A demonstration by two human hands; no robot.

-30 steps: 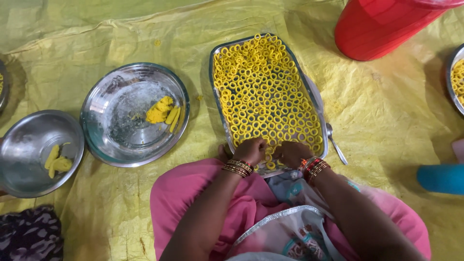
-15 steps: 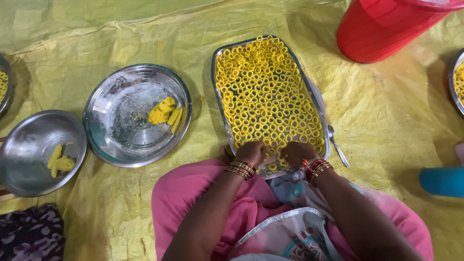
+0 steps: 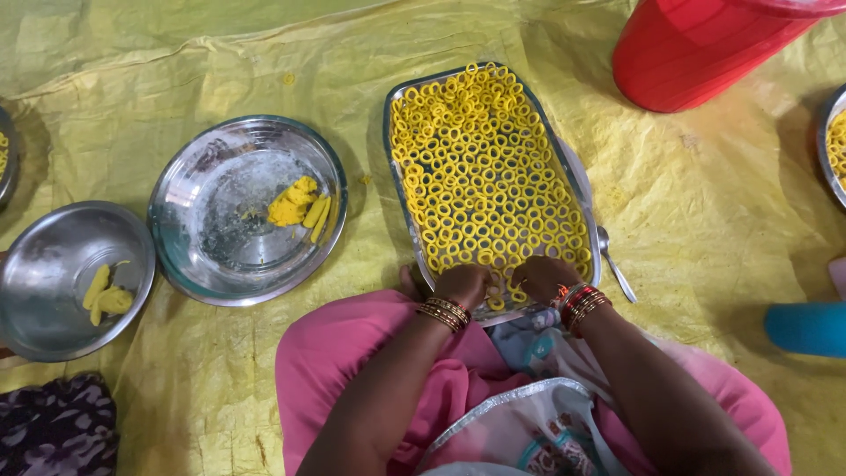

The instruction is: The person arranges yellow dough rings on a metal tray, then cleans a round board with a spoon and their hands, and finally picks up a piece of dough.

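A rectangular steel tray lies in front of me on a yellow sheet, packed with several rows of small yellow dough rings. Both hands rest at the tray's near edge, close together. My left hand is curled over the rings at the near left corner. My right hand has its fingers pinched together over the rings beside it; what sits between the fingers is hidden. Both wrists wear red and gold bangles.
A round steel plate with yellow dough pieces lies left of the tray. A steel bowl with more dough is further left. A spoon lies by the tray's right side. A red bucket stands behind.
Both hands stay at the tray's near edge with only slight finger movement. The view has shifted a little.
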